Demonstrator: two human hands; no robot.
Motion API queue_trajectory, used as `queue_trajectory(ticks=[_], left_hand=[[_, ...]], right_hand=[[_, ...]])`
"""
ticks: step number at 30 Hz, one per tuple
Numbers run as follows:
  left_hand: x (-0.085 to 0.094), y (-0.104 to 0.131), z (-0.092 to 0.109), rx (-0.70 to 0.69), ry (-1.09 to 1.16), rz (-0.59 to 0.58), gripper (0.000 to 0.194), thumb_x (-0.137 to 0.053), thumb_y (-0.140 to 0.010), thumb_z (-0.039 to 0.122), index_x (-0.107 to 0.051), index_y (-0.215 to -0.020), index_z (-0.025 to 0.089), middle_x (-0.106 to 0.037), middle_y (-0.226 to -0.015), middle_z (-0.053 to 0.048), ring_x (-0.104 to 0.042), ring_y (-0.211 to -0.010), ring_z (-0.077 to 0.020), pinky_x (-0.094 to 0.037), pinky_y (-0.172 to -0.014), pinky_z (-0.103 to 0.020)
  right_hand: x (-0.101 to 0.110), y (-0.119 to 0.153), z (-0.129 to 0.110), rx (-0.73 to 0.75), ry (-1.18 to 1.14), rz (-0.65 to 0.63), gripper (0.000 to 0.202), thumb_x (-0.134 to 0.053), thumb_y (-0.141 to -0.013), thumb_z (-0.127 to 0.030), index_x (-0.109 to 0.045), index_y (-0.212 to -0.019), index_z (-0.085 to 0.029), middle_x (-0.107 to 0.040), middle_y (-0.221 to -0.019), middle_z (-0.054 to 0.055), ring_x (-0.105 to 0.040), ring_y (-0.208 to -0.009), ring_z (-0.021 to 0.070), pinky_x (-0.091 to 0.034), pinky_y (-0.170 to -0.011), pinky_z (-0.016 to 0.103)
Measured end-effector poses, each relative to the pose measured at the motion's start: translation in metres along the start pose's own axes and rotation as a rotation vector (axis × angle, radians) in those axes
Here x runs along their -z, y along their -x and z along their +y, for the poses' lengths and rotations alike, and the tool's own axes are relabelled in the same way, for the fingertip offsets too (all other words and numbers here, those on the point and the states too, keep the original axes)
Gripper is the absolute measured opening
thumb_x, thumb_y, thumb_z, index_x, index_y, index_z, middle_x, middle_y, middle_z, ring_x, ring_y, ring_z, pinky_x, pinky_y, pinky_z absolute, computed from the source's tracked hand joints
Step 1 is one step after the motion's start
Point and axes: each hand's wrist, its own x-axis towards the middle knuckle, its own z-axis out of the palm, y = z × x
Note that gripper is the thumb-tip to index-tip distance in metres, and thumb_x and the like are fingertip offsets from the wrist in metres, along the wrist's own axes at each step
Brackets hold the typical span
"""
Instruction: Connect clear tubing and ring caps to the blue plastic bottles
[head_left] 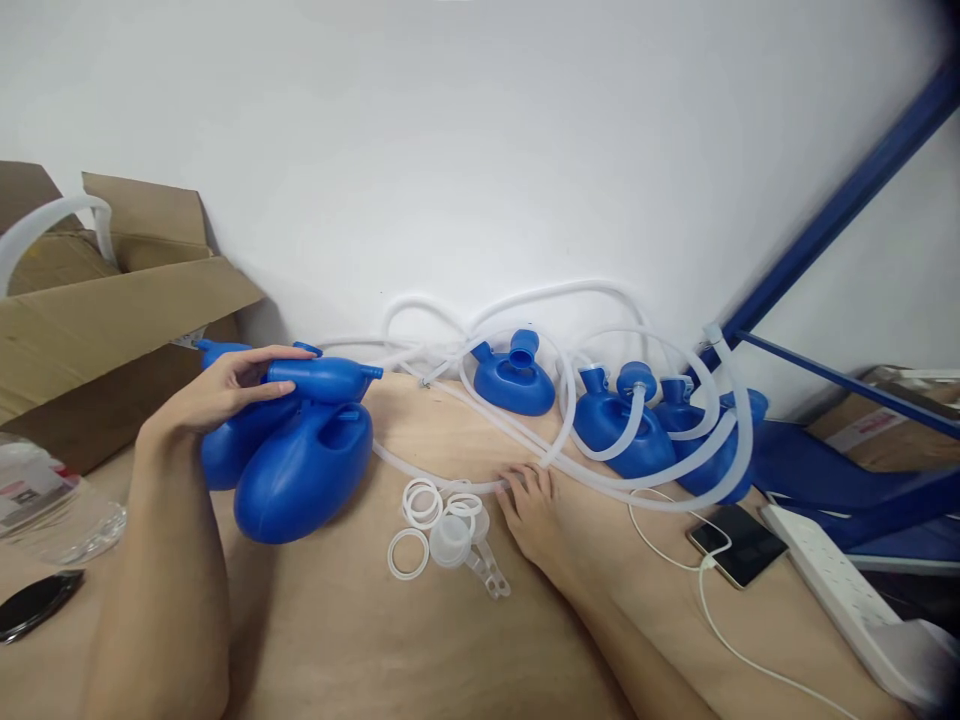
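On the left, my left hand [232, 385] is closed around a blue tapered connector [322, 380] with a narrow nozzle pointing right. It is just above a blue plastic urinal bottle [304, 480] lying on the wooden table; whether the two are joined, I cannot tell. Another blue bottle [221, 455] is partly hidden behind them. My right hand [532, 510] rests on the table, fingers spread, fingertips touching a clear hose [420, 472]. Beside it lie several white sealing rings [409, 554] and translucent caps [451, 541] with straps.
Several blue bottles with hoses, including one blue bottle [517, 385], stand along the wall. An open cardboard box [112, 330] is at left, near a clear plastic bottle [52, 500]. A phone [739, 545], cable and white power strip [832, 590] are at right, by a blue metal frame [847, 200].
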Motion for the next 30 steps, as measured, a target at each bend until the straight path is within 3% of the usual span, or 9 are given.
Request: queue_trajectory(ticks=[6,9,12,15,17,22,27,30], left_hand=[[0.021,0.004,-0.022,0.022,-0.069,-0.034,0.079,-0.084,-0.063,0.074,-0.070,-0.128,0.032,-0.072,-0.137,-0.001,-0.068,-0.123,-0.0288,-0.055,-0.105,-0.041],[0.032,0.002,-0.036,0.003,-0.182,0.044,0.068,-0.074,-0.071,0.076,-0.071,-0.121,0.030,-0.072,-0.138,-0.001,-0.064,-0.130,-0.0279,-0.050,-0.112,-0.042],[0.032,-0.006,-0.039,0.047,-0.348,0.127,0.054,-0.058,-0.085,0.060,-0.070,-0.124,0.025,-0.073,-0.135,-0.004,-0.066,-0.125,-0.0272,-0.051,-0.110,-0.041],[0.023,-0.016,-0.029,0.097,-0.618,0.212,0.052,-0.043,-0.087,0.041,-0.072,-0.125,0.020,-0.077,-0.124,-0.007,-0.070,-0.114,-0.0294,-0.054,-0.106,-0.043],[0.016,-0.022,-0.019,0.091,-0.775,0.225,0.057,-0.039,-0.083,0.035,-0.072,-0.125,0.016,-0.077,-0.120,-0.010,-0.070,-0.112,-0.0323,-0.054,-0.105,-0.045],[0.004,-0.017,-0.001,-0.104,-0.826,0.127,0.063,-0.039,-0.083,0.042,-0.071,-0.130,0.013,-0.070,-0.129,-0.016,-0.065,-0.122,-0.0335,-0.050,-0.111,-0.047],[-0.019,0.006,0.028,-0.284,-0.693,0.142,0.058,-0.051,-0.088,0.063,-0.074,-0.127,0.028,-0.069,-0.132,-0.012,-0.063,-0.123,-0.0382,-0.050,-0.110,-0.055],[-0.038,0.016,0.048,-0.360,-0.543,-0.003,0.055,-0.056,-0.089,0.066,-0.070,-0.134,0.036,-0.070,-0.135,-0.006,-0.064,-0.127,-0.0351,-0.051,-0.111,-0.049]], right_hand=[[-0.002,-0.033,0.033,-0.035,0.100,0.044,0.032,-0.046,-0.107,-0.037,-0.072,-0.120,-0.023,-0.074,-0.120,0.012,-0.059,-0.120,0.0327,-0.027,-0.120,0.062],[-0.007,-0.042,0.044,-0.041,0.099,0.038,0.035,-0.046,-0.106,-0.038,-0.071,-0.124,-0.022,-0.071,-0.127,0.015,-0.058,-0.123,0.0336,-0.026,-0.121,0.063],[-0.013,-0.047,0.050,-0.072,0.025,0.038,0.041,-0.047,-0.104,-0.040,-0.067,-0.133,-0.018,-0.063,-0.141,0.018,-0.053,-0.133,0.0354,-0.025,-0.123,0.062],[-0.019,-0.065,0.059,-0.120,-0.062,0.044,0.050,-0.047,-0.102,-0.041,-0.059,-0.144,-0.016,-0.059,-0.146,0.019,-0.050,-0.140,0.0356,-0.031,-0.123,0.057],[-0.021,-0.090,0.069,-0.160,-0.101,0.051,0.059,-0.047,-0.100,-0.042,-0.048,-0.153,-0.015,-0.054,-0.152,0.020,-0.048,-0.144,0.0343,-0.038,-0.120,0.052],[-0.017,-0.178,0.099,-0.292,-0.180,0.075,0.085,-0.060,-0.092,-0.047,-0.027,-0.163,-0.013,-0.036,-0.165,0.024,-0.039,-0.151,0.0389,-0.037,-0.120,0.056],[-0.004,-0.226,0.114,-0.332,-0.212,0.042,0.092,-0.079,-0.076,-0.050,-0.047,-0.151,-0.008,-0.054,-0.148,0.028,-0.046,-0.142,0.0449,-0.039,-0.113,0.058],[0.004,-0.230,0.116,-0.318,-0.221,0.043,0.065,-0.083,-0.074,-0.044,-0.068,-0.124,-0.006,-0.068,-0.122,0.026,-0.056,-0.128,0.0428,-0.043,-0.106,0.055]])
